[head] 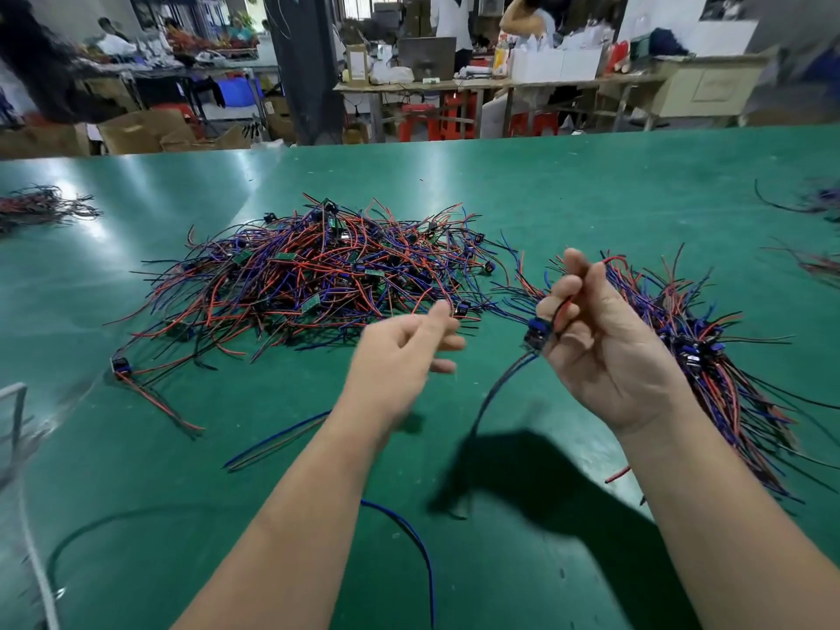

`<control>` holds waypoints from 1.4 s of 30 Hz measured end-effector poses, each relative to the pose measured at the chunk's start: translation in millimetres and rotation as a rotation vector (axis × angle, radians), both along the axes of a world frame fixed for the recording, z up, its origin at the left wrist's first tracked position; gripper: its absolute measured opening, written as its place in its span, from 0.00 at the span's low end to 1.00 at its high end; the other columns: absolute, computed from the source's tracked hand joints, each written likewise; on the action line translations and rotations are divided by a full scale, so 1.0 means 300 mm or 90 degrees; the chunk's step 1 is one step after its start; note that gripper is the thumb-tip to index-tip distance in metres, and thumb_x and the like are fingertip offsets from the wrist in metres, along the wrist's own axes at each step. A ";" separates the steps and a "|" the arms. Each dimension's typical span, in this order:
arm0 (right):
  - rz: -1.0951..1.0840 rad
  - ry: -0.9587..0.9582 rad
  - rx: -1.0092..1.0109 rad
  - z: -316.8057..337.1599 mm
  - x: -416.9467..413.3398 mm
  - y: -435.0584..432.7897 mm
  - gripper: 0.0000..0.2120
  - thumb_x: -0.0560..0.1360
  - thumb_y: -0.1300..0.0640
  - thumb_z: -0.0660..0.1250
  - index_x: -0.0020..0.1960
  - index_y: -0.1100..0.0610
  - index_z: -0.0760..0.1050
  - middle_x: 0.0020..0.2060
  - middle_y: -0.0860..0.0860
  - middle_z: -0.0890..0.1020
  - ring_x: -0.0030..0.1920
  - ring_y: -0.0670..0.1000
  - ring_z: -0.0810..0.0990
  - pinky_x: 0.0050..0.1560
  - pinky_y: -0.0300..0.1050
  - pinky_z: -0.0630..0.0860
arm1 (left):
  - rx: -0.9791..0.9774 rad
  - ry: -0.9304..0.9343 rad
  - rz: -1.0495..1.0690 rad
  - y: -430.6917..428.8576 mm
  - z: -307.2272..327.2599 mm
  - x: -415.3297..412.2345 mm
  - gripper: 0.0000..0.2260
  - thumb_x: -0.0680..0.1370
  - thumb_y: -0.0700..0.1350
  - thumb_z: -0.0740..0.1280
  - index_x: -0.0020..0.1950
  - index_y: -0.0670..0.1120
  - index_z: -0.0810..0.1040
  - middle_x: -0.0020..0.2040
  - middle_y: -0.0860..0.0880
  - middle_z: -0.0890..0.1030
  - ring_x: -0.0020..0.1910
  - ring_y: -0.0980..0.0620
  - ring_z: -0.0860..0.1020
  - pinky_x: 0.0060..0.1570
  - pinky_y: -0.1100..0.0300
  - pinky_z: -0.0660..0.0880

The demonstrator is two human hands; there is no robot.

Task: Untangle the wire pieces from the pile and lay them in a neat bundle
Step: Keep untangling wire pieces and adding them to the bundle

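the right hand [604,352] is up off the green matte counter [191,470], its fingers curled round a single wire piece [539,333]: a small blue block with thin red and black leads running up through the fist and a blue-and-black tail drooping toward the counter. holding it by the block, clear of everything else, looks meant to let the leads hang free and straight. the left hand [400,352] hovers beside it, fingers loosely bent, with nothing visibly in them. it seems placed to smooth the leads or to reach for the next piece.

the big tangled pile of red, blue and black wires [313,275] lies at mid-counter, just beyond the left hand, with little green boards and blue blocks mixed in. the neat bundle of the same wires [713,356] lies just behind the right hand, blocks gathered in the middle and leads fanning both ways, kept close so each freed piece has a short trip. a few loose blue and red wires [277,441] lie nearer the person. most of the sorting looks yet to be done.
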State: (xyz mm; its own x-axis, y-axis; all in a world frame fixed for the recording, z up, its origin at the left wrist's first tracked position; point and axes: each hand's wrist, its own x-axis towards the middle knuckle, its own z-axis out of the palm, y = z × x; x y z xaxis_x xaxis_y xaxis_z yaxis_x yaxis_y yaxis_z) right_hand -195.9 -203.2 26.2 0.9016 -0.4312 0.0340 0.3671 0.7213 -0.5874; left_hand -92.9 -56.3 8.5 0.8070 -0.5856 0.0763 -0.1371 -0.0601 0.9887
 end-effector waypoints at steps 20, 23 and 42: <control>-0.137 0.296 -0.405 -0.065 0.027 0.025 0.06 0.74 0.66 0.66 0.39 0.60 0.79 0.29 0.49 0.81 0.27 0.42 0.77 0.28 0.31 0.71 | -0.039 0.222 -0.126 -0.019 -0.022 -0.055 0.07 0.66 0.46 0.74 0.38 0.43 0.82 0.33 0.47 0.83 0.30 0.56 0.81 0.28 0.66 0.76; -0.243 0.338 -0.411 -0.059 0.016 -0.024 0.09 0.75 0.68 0.65 0.39 0.59 0.78 0.27 0.48 0.81 0.28 0.42 0.78 0.30 0.32 0.72 | 0.010 0.224 -0.157 -0.021 -0.024 -0.071 0.04 0.71 0.41 0.74 0.38 0.43 0.81 0.32 0.47 0.82 0.29 0.56 0.80 0.30 0.66 0.77; -0.372 0.317 -0.369 -0.048 0.015 -0.063 0.26 0.82 0.44 0.50 0.41 0.60 0.77 0.25 0.56 0.81 0.24 0.53 0.80 0.21 0.37 0.73 | 0.160 0.069 -0.308 -0.017 -0.049 -0.075 0.07 0.80 0.42 0.63 0.47 0.50 0.80 0.34 0.49 0.80 0.30 0.57 0.75 0.34 0.64 0.71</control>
